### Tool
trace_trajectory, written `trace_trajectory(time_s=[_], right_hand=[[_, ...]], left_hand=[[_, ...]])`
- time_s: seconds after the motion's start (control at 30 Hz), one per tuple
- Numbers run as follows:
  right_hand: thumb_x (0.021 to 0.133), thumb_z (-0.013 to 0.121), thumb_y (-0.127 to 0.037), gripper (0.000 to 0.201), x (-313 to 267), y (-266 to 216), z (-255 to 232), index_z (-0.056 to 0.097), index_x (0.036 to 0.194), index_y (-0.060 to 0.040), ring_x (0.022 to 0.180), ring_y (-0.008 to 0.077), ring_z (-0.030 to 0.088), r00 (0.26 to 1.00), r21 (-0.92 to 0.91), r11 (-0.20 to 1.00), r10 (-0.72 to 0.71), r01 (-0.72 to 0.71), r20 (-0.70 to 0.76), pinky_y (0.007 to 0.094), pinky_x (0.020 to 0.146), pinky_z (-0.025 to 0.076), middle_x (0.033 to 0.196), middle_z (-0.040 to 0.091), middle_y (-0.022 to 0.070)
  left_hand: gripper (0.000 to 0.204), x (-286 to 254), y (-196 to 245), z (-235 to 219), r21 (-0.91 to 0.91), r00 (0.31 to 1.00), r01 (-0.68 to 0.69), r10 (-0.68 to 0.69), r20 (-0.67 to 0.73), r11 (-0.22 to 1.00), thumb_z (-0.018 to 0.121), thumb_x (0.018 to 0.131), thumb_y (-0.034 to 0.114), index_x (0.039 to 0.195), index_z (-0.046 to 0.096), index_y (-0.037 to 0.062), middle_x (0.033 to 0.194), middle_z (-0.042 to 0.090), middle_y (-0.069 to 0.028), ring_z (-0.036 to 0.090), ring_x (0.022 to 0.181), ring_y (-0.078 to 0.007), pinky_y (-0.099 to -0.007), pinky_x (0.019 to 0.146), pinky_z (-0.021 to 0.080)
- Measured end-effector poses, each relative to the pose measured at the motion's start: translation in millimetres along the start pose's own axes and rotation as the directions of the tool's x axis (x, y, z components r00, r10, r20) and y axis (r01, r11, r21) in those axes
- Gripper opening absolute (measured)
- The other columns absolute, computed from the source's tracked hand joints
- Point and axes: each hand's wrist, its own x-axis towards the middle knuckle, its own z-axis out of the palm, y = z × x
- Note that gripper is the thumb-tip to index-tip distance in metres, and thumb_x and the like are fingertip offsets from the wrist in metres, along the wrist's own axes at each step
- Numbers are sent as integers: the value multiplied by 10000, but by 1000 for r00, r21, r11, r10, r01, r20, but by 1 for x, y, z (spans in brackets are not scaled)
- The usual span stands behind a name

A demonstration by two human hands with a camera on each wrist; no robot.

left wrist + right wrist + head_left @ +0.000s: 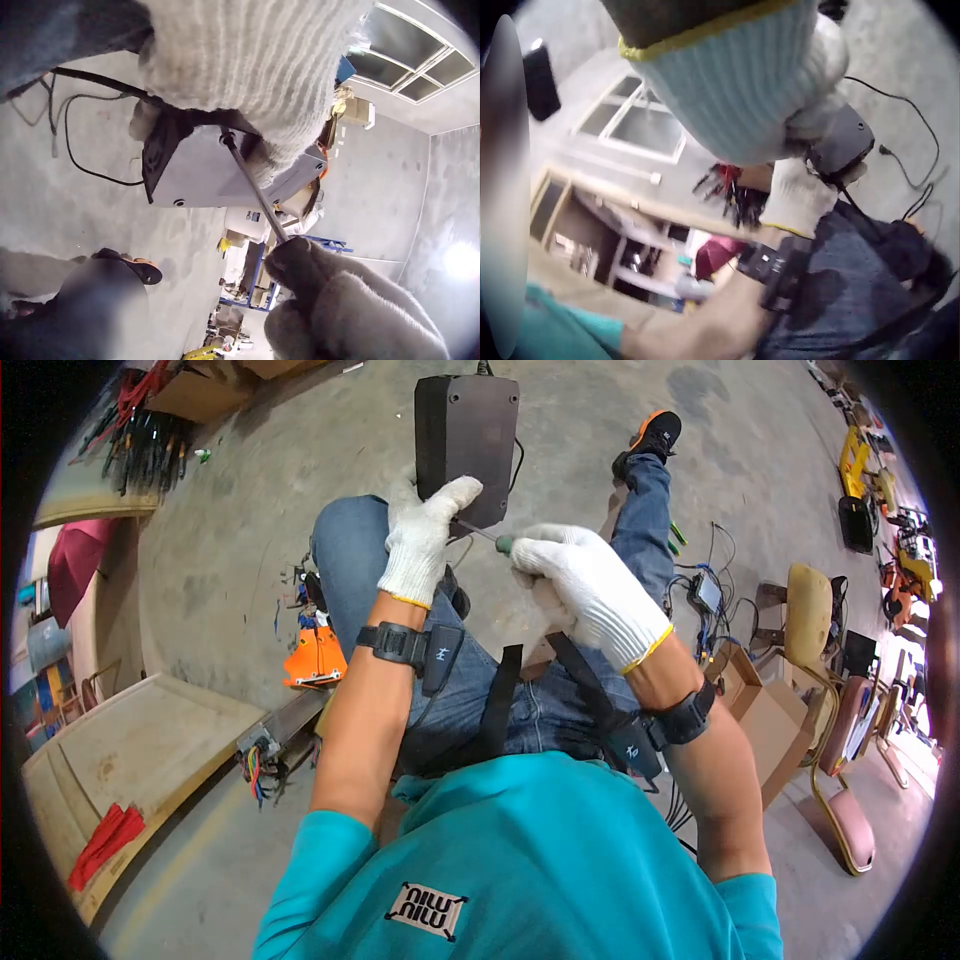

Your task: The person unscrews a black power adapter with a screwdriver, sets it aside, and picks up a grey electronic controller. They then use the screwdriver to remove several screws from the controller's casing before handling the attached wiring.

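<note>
A black box-shaped electrical device (468, 435), with screw holes at its corners and a cable at its far end, is held up in front of the person. The gloved left hand (422, 538) grips its near end, thumb over the top face. In the gloved right hand (590, 585) is a screwdriver, its green handle (504, 544) pinched between thumb and fingers. In the left wrist view the screwdriver shaft (257, 187) slants to a corner screw hole (227, 139) of the box, its tip right at the hole. The right glove (727, 97) hides the screwdriver in the right wrist view.
The person sits with legs spread over a concrete floor (570, 450). To the right are tangled cables with a small device (706, 592), an open cardboard box (770, 720) and chairs (808, 615). An orange item (316, 656) and a wooden table (150, 750) are at the left.
</note>
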Motion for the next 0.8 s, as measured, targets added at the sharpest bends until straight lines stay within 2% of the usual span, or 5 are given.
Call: trace_trajectory(time_s=[0.17,0.23,0.37,0.73,0.8], right_hand=[[895,619,-228,240,-2,14,1,649,973,-2,594,159,571,924,-354,879,-373,320,-90,326,547,498,739,597,47],[897,643,-216,255,-10,16,4,612,1068,-29,695,227,677,542,-892,132,-829,432,140,378,561,549,861,638,112],[837,641,-132,484,-31,7,18,544,1296,-13,797,253,663,707,-950,-207,-635,233,311,372,606,562,941,579,108],[901,606,-161,275,-19,14,23,597,1120,5,688,316,703,666,-941,-88,-685,327,295,434,559,567,783,628,150],[908,601,-196,321,-9,13,22,630,1152,10,787,362,721,782,-885,308,-616,349,94,458,683,576,829,683,203]], left_hand=[[672,0,9,5,23,999,24,-25,33,999,826,783,71,1324,464,-97,1185,637,-217,692,982,-284,-391,837,617],[668,-10,16,10,-19,998,56,-56,31,998,822,789,69,1325,460,-98,1192,633,-223,692,988,-294,-397,817,625],[665,-8,11,12,-55,999,26,-23,49,998,823,795,78,1322,462,-104,1187,635,-224,692,991,-296,-402,803,630],[728,0,4,3,-6,997,61,-61,56,998,838,776,85,1364,450,-101,1202,640,-219,693,1006,-288,-398,837,621],[738,-2,0,2,16,998,52,-52,25,999,842,771,87,1368,449,-97,1202,640,-216,692,1004,-290,-394,843,617]])
